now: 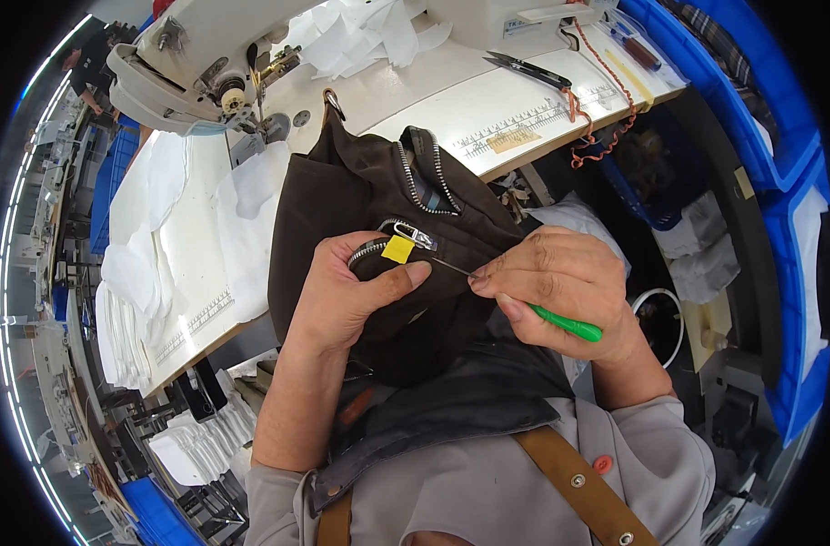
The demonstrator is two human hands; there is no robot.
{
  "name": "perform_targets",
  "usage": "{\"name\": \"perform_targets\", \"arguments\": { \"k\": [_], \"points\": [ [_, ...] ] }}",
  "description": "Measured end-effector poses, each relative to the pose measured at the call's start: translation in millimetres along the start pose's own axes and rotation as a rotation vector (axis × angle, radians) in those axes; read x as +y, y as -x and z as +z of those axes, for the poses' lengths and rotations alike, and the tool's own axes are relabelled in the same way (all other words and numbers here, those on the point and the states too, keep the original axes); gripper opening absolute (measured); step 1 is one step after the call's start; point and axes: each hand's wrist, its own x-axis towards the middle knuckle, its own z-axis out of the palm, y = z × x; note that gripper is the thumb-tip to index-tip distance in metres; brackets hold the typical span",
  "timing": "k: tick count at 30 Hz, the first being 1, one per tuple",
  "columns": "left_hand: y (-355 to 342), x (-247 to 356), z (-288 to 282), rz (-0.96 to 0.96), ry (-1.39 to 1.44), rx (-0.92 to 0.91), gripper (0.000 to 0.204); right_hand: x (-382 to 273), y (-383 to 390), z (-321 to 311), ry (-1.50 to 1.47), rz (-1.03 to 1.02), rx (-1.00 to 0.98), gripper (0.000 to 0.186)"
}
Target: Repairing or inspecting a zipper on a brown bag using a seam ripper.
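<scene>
A dark brown garment [328, 196] lies across my lap and up onto the table's edge. Its metal zipper has a silver slider [415, 235], with a small yellow tag [397, 249] beside it. My left hand [347, 287] pinches the fabric and zipper tape just below the slider, thumb on top. In my right hand [560, 287] is a green-handled awl [565, 322]. Its thin metal shaft points left, the tip close to the slider and my left thumb. Whether the tip touches the cloth cannot be made out. Another zipper part [433, 177] curves open farther up.
A sewing machine [187, 77] stands at the far left of the white table [415, 105]. Thread snips [528, 69] with an orange cord lie at its far right. White cut pieces [360, 36] are heaped behind. Blue bins [788, 182] line the right side.
</scene>
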Motion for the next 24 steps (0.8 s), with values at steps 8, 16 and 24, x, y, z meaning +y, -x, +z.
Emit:
{"name": "perform_targets", "arguments": {
  "k": [8, 16, 24],
  "points": [
    [-1, -1, -1, 0.005, -0.003, 0.0, 0.019, 1, 0, 2, 0.003, -0.005, 0.004, 0.019],
    [0, -1, 0, 0.001, 0.02, 0.016, 0.017, -2, -4, 0, 0.045, 0.0, -0.033, 0.018],
    [0, -3, 3, 0.025, 0.045, 0.04, 0.015, -14, -18, -2, 0.145, 0.092, -0.112, 0.018]
  ]
}}
